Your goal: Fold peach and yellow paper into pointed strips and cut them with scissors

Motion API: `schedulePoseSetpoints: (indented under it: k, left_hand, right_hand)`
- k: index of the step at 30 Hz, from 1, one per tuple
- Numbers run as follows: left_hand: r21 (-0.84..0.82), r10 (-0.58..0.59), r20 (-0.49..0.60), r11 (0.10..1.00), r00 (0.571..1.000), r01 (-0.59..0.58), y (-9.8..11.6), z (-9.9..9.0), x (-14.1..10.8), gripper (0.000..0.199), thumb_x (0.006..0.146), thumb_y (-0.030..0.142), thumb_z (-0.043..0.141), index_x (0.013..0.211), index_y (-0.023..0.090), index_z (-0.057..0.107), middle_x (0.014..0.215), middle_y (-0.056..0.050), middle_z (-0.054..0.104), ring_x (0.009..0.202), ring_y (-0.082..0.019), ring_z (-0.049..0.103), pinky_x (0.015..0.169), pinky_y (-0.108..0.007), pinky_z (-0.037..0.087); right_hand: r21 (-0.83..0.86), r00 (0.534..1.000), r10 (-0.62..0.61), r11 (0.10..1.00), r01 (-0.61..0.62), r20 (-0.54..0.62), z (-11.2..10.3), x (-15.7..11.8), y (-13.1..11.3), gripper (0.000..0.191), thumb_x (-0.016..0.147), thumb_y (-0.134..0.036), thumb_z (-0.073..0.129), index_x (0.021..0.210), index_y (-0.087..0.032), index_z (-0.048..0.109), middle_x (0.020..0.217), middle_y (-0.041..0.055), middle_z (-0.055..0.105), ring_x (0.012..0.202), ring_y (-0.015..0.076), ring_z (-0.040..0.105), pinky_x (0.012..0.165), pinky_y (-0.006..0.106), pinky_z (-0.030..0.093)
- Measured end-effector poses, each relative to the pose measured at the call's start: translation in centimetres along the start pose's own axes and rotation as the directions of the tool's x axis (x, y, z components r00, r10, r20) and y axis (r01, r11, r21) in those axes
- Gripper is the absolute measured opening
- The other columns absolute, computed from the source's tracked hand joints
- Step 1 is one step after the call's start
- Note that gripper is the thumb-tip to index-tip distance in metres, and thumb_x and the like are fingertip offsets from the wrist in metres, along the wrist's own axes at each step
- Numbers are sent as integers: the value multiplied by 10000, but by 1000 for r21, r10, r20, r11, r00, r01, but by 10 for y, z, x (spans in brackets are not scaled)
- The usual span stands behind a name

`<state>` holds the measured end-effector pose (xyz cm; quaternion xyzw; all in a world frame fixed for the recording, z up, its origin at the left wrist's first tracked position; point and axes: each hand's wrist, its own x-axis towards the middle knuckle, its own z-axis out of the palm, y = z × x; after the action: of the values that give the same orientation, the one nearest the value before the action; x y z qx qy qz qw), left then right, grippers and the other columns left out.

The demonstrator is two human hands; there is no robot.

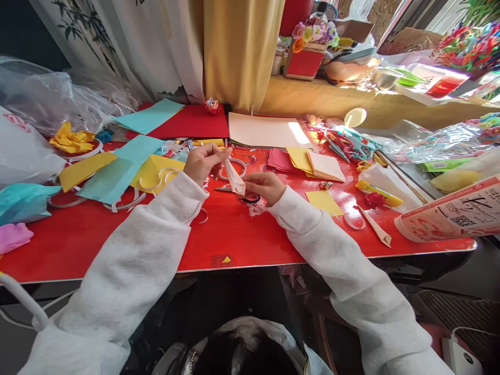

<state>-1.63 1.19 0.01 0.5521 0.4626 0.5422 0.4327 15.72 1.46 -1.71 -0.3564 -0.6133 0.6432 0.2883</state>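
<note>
Between my two hands is a folded pale-pink paper piece [235,179], narrow at the top and wider at the bottom. My left hand [206,160] pinches its upper end between thumb and fingers. At the lower end, my right hand [265,186] grips it with closed fingertips. Beneath the paper lie scissors [252,199] with dark handles, partly hidden by it. A similar folded paper cone [375,227] rests on the red table to the right. Yellow square paper [324,202] lies near my right hand.
Stacked red, yellow and pink paper squares [326,165] lie right of centre. A tilted paper cup [449,213] and a yellow glue tube [378,193] are at the right. Blue paper sheets [121,169], yellow paper and white rings cover the left. The red table's [242,250] front edge is close.
</note>
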Motion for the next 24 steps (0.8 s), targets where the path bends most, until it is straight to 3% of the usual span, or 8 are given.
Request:
schedulePoseSetpoints:
  k: [4,10,13,16,20,24]
  left_hand:
    - [-37,50,-20,998,999,-51,0,0,1,338,647,384,675,581,175,417,454,65,447,342,-40,400,333,-167,305]
    - [40,-32,58,999,998,30,1,7,-2,389,699,529,582,635,168,454,463,44,480,335,-52,426,320,-170,304]
    - [108,-72,122,992,990,59,3,11,-4,407,660,541,616,642,153,497,422,39,477,326,-57,421,318,-175,300]
    - [131,-81,98,989,992,67,3,13,-5,375,585,460,713,613,145,512,402,44,475,323,-53,408,312,-177,284]
    - [164,-80,94,984,992,64,1,14,-6,357,624,461,684,600,145,518,408,38,480,334,-57,415,322,-183,297]
    - [206,-82,179,978,981,44,0,15,-6,373,605,480,691,604,144,528,438,24,511,349,-69,442,331,-190,323]
  right_hand:
    - [84,996,81,993,-78,-33,3,-3,-7,457,718,-573,534,767,-120,575,678,58,655,574,126,639,553,226,523]
    - [4,1000,15,1000,-15,14,0,-3,-6,389,562,-436,740,693,-117,559,564,3,615,463,98,597,464,192,496]
    - [-7,1000,-18,1000,18,-18,-1,-2,-3,382,576,-436,731,642,-121,526,532,0,602,437,97,584,437,194,482]
    - [-26,1000,3,1000,-3,31,1,-2,0,385,582,-448,720,662,-124,528,548,3,615,460,98,595,451,192,490]
    - [-21,999,2,1000,-1,41,3,-1,1,398,620,-491,674,670,-128,520,563,7,622,477,96,603,463,187,492]
    - [-62,999,10,998,-7,44,1,0,-1,384,630,-469,674,655,-134,489,537,-5,601,464,104,596,458,203,492]
